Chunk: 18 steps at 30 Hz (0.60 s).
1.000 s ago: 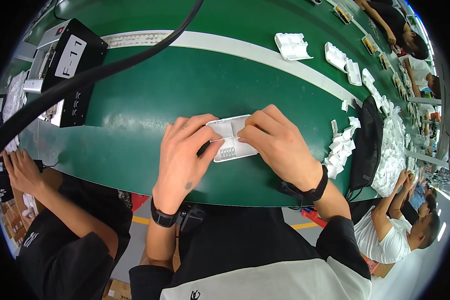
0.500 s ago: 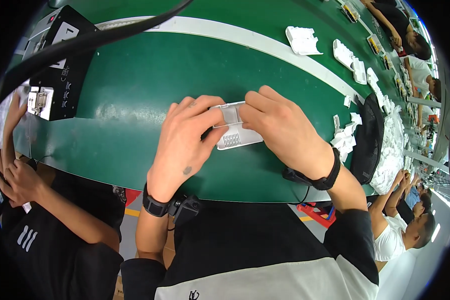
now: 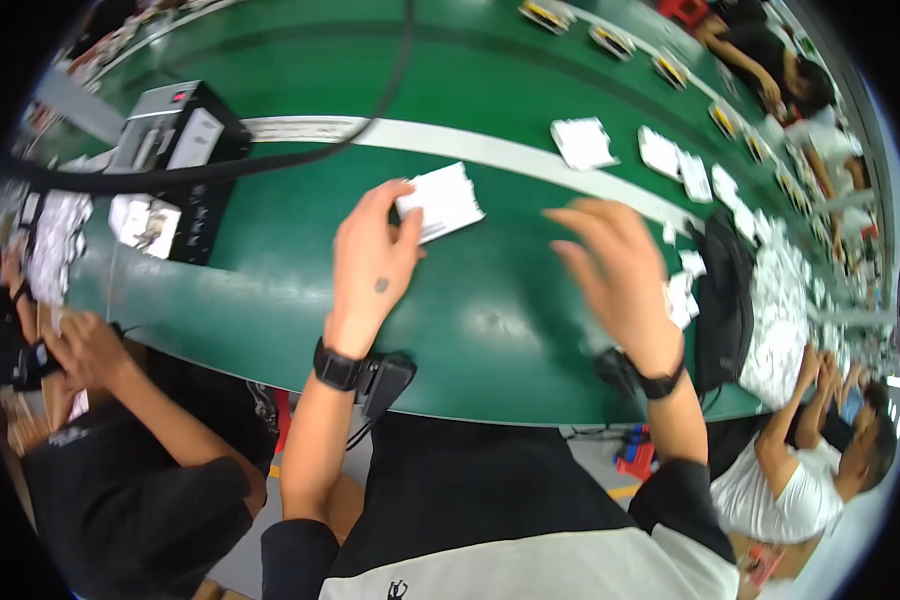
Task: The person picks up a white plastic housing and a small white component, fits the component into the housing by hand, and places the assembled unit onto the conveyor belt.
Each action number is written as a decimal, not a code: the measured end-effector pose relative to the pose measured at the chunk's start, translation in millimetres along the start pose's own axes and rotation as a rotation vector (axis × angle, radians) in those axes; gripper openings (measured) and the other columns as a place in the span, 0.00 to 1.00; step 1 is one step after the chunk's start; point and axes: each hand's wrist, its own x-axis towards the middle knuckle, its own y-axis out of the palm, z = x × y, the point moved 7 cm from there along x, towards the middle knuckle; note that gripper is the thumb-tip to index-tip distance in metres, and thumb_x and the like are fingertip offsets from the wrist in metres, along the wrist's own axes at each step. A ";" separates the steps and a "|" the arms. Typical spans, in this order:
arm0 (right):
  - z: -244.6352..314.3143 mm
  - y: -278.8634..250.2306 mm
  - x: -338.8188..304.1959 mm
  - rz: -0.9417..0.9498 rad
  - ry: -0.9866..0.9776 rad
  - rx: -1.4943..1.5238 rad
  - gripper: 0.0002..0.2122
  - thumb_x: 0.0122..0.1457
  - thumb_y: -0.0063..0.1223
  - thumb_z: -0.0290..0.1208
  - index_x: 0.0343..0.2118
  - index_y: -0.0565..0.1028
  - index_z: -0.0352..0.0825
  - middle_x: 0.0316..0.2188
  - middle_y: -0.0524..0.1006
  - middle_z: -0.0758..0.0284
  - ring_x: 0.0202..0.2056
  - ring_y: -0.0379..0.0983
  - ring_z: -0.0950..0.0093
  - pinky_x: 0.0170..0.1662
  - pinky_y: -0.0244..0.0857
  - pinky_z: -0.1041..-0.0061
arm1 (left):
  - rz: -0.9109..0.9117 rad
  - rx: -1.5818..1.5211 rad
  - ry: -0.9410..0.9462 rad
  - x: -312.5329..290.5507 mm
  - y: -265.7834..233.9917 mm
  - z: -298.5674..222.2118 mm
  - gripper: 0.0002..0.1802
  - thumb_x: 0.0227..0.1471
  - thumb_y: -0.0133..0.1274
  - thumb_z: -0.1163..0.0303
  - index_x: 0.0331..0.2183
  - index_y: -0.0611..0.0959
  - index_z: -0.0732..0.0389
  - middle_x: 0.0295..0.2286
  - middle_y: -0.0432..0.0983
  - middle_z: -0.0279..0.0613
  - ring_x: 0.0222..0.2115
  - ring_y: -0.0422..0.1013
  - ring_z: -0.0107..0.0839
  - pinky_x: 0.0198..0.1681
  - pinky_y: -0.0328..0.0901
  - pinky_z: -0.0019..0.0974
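Observation:
My left hand (image 3: pixel 375 260) grips the left edge of a white plastic casing (image 3: pixel 444 203) between thumb and fingers. The casing is tilted, with a notched edge on its right side. My right hand (image 3: pixel 613 265) is apart from it over the green table, fingers stretched out and smeared a little by motion, with nothing seen in it. The small white plastic pieces (image 3: pixel 681 290) lie just right of this hand.
A white strip (image 3: pixel 490 148) crosses the green table (image 3: pixel 300 290). More white casings (image 3: pixel 584 143) lie on and beyond it. A black machine (image 3: pixel 202 215) stands at left, a black mesh bag (image 3: pixel 722 300) at right beside heaped white parts (image 3: pixel 776 315). Co-workers sit on both sides.
My right hand has let go of the casing and moved right, its fingers opening. My left hand has kept the casing, which is now turned and a little farther off. The view has shifted.

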 end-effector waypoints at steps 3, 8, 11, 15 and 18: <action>-63.7 -31.2 -38.4 0.059 0.298 -0.202 0.16 0.62 0.67 0.25 0.52 0.81 0.35 0.45 0.80 0.58 0.49 0.78 0.55 0.52 0.73 0.60 | 0.233 -0.473 0.018 11.9 21.0 -8.8 0.49 0.67 0.55 0.79 0.79 0.48 0.56 0.74 0.55 0.64 0.54 0.81 0.43 0.46 0.79 0.37; -123.0 -19.8 -92.5 0.154 0.409 -0.339 0.13 0.63 0.65 0.25 0.49 0.78 0.33 0.38 0.78 0.57 0.39 0.77 0.53 0.43 0.71 0.60 | 0.331 -0.355 0.134 -10.4 19.2 -11.7 0.49 0.66 0.55 0.82 0.78 0.50 0.53 0.72 0.57 0.61 0.65 0.73 0.47 0.58 0.75 0.42; -122.7 -17.0 -85.3 0.201 0.395 -0.196 0.05 0.64 0.60 0.20 0.38 0.73 0.30 0.33 0.75 0.54 0.36 0.76 0.50 0.39 0.69 0.56 | 0.263 -0.309 0.154 -22.2 4.5 -4.7 0.40 0.66 0.56 0.80 0.74 0.63 0.57 0.66 0.69 0.58 0.63 0.75 0.45 0.59 0.75 0.43; -121.6 -13.1 -69.2 0.162 0.372 -0.131 0.03 0.65 0.57 0.17 0.39 0.74 0.28 0.35 0.76 0.53 0.37 0.77 0.49 0.40 0.70 0.57 | 0.219 -0.231 0.107 -38.8 -23.7 4.3 0.27 0.66 0.58 0.79 0.64 0.78 0.63 0.59 0.77 0.52 0.58 0.79 0.42 0.59 0.76 0.42; -112.3 -7.3 -61.1 0.065 0.337 -0.106 0.05 0.66 0.56 0.15 0.42 0.77 0.28 0.36 0.77 0.54 0.37 0.77 0.52 0.41 0.71 0.61 | 0.078 -0.128 0.065 -47.2 -65.4 20.1 0.16 0.66 0.57 0.78 0.54 0.85 0.67 0.50 0.83 0.48 0.48 0.82 0.36 0.53 0.76 0.36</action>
